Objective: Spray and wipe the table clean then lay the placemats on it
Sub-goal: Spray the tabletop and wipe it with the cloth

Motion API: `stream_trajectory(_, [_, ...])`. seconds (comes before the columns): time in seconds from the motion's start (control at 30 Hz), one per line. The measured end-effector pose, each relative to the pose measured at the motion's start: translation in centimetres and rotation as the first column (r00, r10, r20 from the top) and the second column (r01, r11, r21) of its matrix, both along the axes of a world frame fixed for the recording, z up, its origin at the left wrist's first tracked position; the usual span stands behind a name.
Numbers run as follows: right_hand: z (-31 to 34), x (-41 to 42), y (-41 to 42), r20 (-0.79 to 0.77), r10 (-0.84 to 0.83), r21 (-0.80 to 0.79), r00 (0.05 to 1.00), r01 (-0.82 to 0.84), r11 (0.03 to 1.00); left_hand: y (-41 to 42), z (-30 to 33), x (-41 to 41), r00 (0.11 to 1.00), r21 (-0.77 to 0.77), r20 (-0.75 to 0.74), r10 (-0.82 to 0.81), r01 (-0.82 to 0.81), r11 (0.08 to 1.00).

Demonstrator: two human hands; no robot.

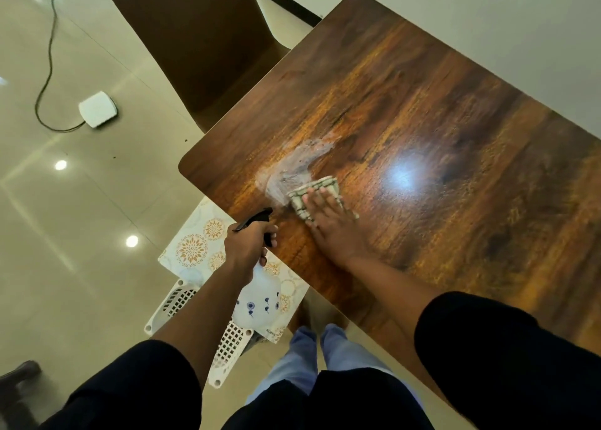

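A dark wooden table [422, 143] fills the right of the head view. A whitish wet smear [292, 166] lies near its left corner. My right hand [331, 224] presses flat on a checked cloth [317, 190] just right of the smear. My left hand [248, 247] grips a white spray bottle [260, 299] with a black trigger head [257, 220], held just off the table's near edge, nozzle pointing at the smear. Floral placemats [195, 244] lie below the table's edge, on a white basket [227, 345].
A brown chair [208, 49] stands at the table's far left side. A white box with a dark cable [97, 108] lies on the glossy tiled floor. My legs [312, 358] stand close to the table's near edge, beside the basket.
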State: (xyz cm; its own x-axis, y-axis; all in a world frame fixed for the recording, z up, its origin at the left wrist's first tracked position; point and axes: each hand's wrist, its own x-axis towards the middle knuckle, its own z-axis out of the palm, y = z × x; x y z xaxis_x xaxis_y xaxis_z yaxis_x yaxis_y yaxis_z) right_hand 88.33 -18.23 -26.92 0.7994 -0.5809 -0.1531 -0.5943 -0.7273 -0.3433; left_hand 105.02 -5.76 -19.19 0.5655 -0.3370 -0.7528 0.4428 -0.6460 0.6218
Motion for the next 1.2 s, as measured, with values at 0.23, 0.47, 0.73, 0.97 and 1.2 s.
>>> stream_trajectory(0.23, [0.3,-1.5,-7.0,-0.039,-0.535,0.026,0.844,0.536,0.844,0.2,-0.8,1.3,1.0,-0.014,-0.029,-0.001,0.001,1.0])
stream_trajectory(0.47, [0.3,2.6,-4.4,-0.049,-0.674,-0.012,0.737,0.674,0.739,-0.1,-1.1,3.1,1.0,-0.04,-0.027,-0.011,0.01,0.999])
stream_trajectory(0.73, [0.3,13.0,4.8,0.019,-0.33,0.057,0.944,0.329,0.943,0.6,-1.0,6.0,0.995,-0.057,0.035,0.092,-0.09,0.994])
stream_trajectory(0.97, [-0.3,15.3,4.6,0.061,0.091,0.027,0.994,-0.093,0.995,0.9,-1.1,7.7,0.992,-0.053,0.077,0.101,-0.097,0.994])
stream_trajectory(1.2, [0.4,10.1,-3.2,0.035,-0.229,0.02,0.973,0.229,0.973,-1.1,-0.7,7.3,1.0,-0.064,0.022,0.017,-0.016,0.998])
